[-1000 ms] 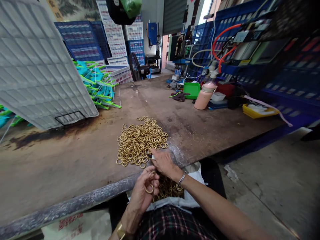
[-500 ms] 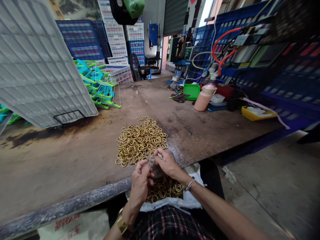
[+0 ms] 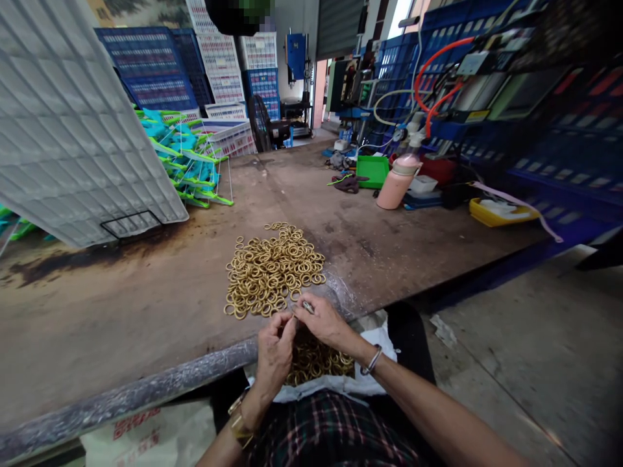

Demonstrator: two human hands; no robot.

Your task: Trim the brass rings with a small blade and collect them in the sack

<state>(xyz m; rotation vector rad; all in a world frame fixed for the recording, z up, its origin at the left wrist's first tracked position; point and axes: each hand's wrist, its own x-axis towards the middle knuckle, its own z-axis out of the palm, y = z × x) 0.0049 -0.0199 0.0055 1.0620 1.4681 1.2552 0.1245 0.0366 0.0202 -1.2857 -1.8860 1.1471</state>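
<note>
1. The worn brown wooden surface [image 3: 146, 305] is stained dark near its left side, and its near edge is wrapped in crinkled clear plastic.
2. A large white ribbed plastic panel [image 3: 73, 123] leans over the surface at the left, with a heap of teal and green plastic clips [image 3: 187, 162] behind it.
3. Stacked blue and white plastic crates [image 3: 160, 65] fill the back of the room.
4. At the far right of the surface stand a pink plastic bottle [image 3: 396, 185], a green plastic tray [image 3: 372, 172] and a yellow shallow tray [image 3: 496, 213].
5. A pile of golden metal rings [image 3: 272, 269] lies on the surface just beyond both hands.
6. More golden rings fill a white bag [image 3: 374, 379] in the person's lap, directly under the hands.
7. The left hand [image 3: 273, 353] has its grip pinched at the fingertips, which meet the right hand's at the near edge of the pile; what it pinches is too small to tell.
8. The right hand [image 3: 324, 321] has its grip clenched on a small silvery object [image 3: 307, 305].
</note>
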